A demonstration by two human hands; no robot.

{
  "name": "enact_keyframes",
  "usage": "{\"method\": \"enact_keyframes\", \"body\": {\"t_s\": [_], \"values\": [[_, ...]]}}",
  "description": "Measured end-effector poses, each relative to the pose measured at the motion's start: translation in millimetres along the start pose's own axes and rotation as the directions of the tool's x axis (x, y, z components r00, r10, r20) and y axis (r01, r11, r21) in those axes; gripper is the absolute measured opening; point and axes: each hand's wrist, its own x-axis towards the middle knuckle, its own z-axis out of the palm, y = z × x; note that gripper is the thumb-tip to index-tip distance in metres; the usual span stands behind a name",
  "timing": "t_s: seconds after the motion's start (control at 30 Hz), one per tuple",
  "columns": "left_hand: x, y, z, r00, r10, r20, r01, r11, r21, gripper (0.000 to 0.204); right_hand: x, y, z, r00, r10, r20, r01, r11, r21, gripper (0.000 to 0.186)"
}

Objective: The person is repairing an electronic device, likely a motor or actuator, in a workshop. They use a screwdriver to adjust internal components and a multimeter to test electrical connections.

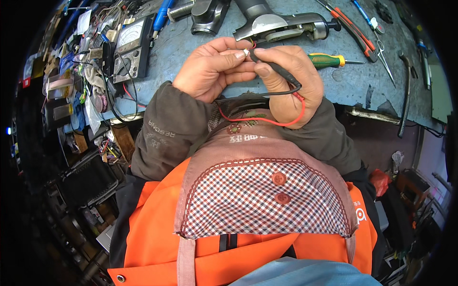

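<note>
My left hand (212,66) pinches a small white connector (246,51) between thumb and index finger, below the short coloured wires (253,44) hanging from a grey metal tool housing (271,24). My right hand (293,83) is closed around a black test probe (276,67), its tip at the connector; whether it touches is too small to tell. A red lead (272,122) loops beneath my right hand. An analogue multimeter (131,50) lies left of my hands. A green and yellow screwdriver (324,60) lies just behind my right hand.
The blue bench (162,57) holds cluttered parts and cables (90,71) at left, red-handled pliers (353,33), scissors (384,59) and a metal bar (406,95) at right. A blue tool (162,14) and dark metal part (205,16) lie at the back. The bench's front edge runs behind my forearms.
</note>
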Motion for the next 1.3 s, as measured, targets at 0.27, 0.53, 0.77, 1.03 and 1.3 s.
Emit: {"method": "enact_keyframes", "body": {"t_s": [0.27,0.53,0.77,1.03,1.3], "values": [[-5,0,-13,0.996,-0.074,-0.05,0.074,0.997,0.008,0.026,-25,12,18,0.97,0.232,-0.068,-0.213,0.954,0.212,0.02],[-6,40,-19,0.937,-0.218,-0.272,0.325,0.83,0.454,0.024,-26,21,34,0.947,0.31,-0.087,-0.262,0.899,0.351,0.015],[-42,58,39,0.86,0.51,0.011,-0.047,0.058,0.997,0.029,-6,12,26,0.807,0.587,-0.068,-0.49,0.729,0.478,0.024],[-69,-7,67,0.944,0.292,-0.155,0.077,0.263,0.962,0.025,4,2,14,0.86,0.494,-0.127,-0.374,0.78,0.502,0.023],[-1,-47,32,0.683,0.707,-0.183,-0.178,0.405,0.897,0.025,7,3,18,0.867,0.464,-0.183,-0.324,0.803,0.5,0.022]]}}
